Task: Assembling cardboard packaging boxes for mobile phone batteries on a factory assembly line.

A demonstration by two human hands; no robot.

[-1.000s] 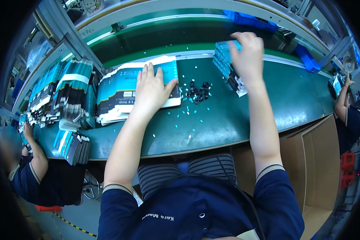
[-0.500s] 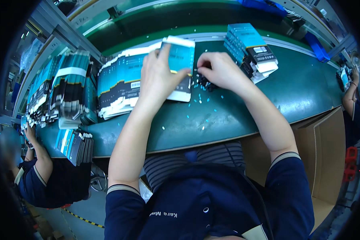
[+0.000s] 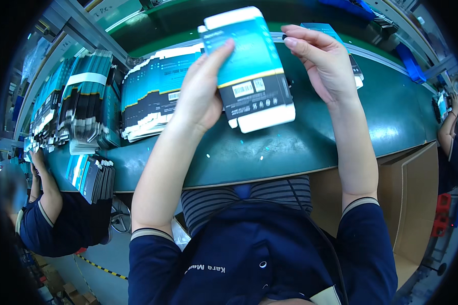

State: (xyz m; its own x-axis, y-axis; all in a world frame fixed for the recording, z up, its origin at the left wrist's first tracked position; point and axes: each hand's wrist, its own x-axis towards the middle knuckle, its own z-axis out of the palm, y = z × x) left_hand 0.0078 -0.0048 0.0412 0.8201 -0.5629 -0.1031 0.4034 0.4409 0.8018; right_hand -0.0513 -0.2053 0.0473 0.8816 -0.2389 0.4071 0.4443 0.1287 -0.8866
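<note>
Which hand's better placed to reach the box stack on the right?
Probably the right hand: it overlaps the box stack in view and pinches only a small black piece; the left hand is farther off, holding a carton.

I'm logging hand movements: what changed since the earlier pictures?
The left hand lifted a rectangular turquoise-black cardboard carton off the fanned row of similar cartons; the right hand moved right, pinching a small black piece. The white-banded turquoise-black carton bundle stayed put.

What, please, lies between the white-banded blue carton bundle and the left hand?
In the head view, a fanned row of flat blue-black cartons lies between the bundle and left hand.
</note>
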